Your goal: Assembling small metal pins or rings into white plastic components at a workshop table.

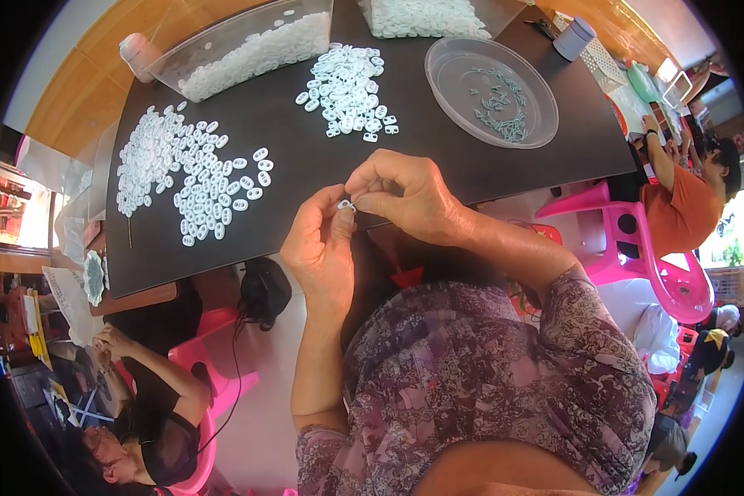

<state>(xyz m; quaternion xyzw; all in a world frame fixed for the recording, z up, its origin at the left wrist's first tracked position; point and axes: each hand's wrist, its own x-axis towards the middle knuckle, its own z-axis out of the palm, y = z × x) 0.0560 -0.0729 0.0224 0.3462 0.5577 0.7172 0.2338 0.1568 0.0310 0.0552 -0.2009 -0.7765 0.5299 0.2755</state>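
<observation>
My left hand (321, 240) is closed in a pinch on a small white plastic piece (346, 205) just past the table's near edge. Thumb and fingers of my right hand (413, 197) press together against the same piece; whatever lies between them is too small to make out. Ahead of my hands is a heap of white oval pieces with holes (343, 87). Two more groups, a dense pile (147, 157) and looser ovals (211, 186), spread over the left of the table. A round clear dish (448, 106) at the right holds small green pins (504, 103).
Two clear bins, the left one (169, 70) and the right one (504, 15), stand at the back of the dark table (264, 194), full of white pieces. A grey cup (574, 40) is at the far right. People sit on both sides, near pink chairs (628, 240).
</observation>
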